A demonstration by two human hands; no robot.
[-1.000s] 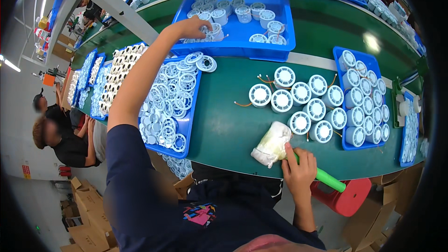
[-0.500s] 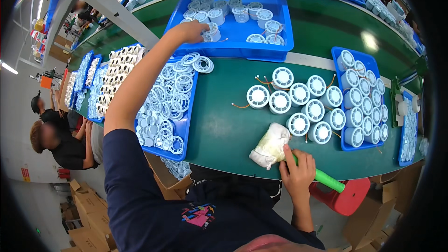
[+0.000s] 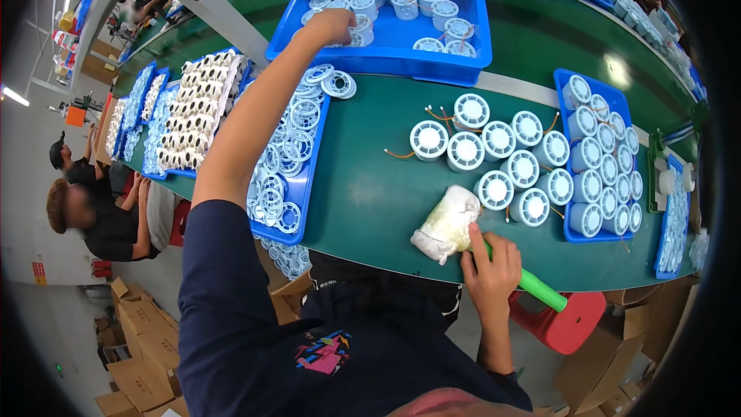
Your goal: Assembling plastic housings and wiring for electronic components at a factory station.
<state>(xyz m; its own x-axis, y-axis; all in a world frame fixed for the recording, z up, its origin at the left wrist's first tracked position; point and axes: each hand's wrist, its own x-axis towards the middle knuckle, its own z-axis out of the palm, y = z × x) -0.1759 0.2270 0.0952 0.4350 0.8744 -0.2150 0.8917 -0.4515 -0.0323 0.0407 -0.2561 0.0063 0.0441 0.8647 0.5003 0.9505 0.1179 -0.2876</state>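
Note:
My left hand [image 3: 332, 27] reaches into the large blue tray [image 3: 448, 71], its fingers closed at the near rim of a pale blue cylindrical housing [image 3: 361, 31]. More such housings stand around it in the tray. Along the bench's near edge, my right hand [image 3: 494, 266] is wrapped round the green handle [image 3: 540, 291] of a mallet, index finger stretched along it. The mallet's head [image 3: 448, 224] is bundled in white, yellow-stained cloth and rests on the green bench. Beyond it stands a group of capped housings [image 3: 521, 168] with slotted round tops and orange wires.
A blue tray [image 3: 566, 208] of capped housings stands at right. At left, a blue bin [image 3: 307, 205] holds pale rings, beside a tray of white parts with dark holes [image 3: 202, 104]. A grey metal post [image 3: 193, 4] slants behind my left arm. A red stool [image 3: 575, 324] stands below the bench.
The view has shifted a little. My left hand has moved slightly further over the housing in the large tray. The right hand and mallet stay in place.

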